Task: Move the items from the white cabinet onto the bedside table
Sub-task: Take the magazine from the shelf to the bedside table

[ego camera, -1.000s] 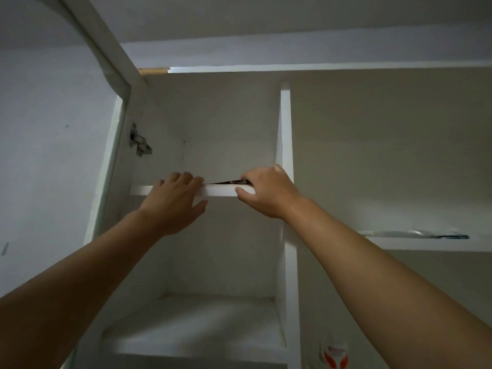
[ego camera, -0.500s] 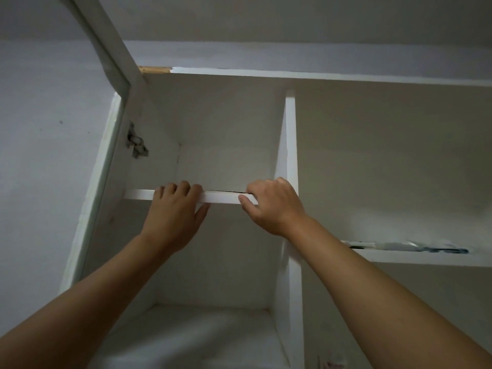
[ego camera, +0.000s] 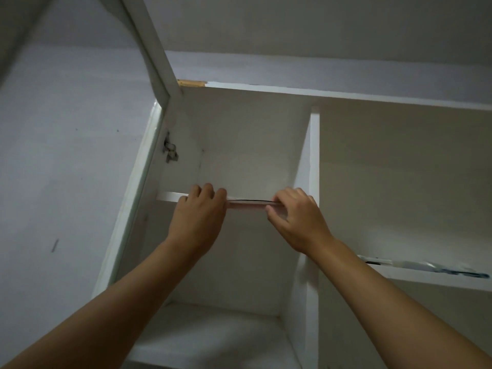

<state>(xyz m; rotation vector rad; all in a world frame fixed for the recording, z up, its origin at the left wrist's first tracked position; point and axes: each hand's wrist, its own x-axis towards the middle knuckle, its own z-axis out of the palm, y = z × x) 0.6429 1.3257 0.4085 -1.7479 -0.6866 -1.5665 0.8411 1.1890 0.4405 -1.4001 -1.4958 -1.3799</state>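
White cabinet [ego camera: 239, 145] stands open, seen from below, its door [ego camera: 149, 41] swung out at the upper left with a metal hinge [ego camera: 170, 151] on the left wall. On the upper shelf [ego camera: 170, 196] of the left compartment lies a thin flat item [ego camera: 250, 203] with a dark edge, too slim to identify. The left hand [ego camera: 198, 221] curls its fingers over the shelf edge at the item's left end; the right hand [ego camera: 296, 218] pinches its right end. A vertical divider [ego camera: 314, 155] rises just right of that hand. In the right compartment, a flat bluish object [ego camera: 426, 267] rests on the lower shelf
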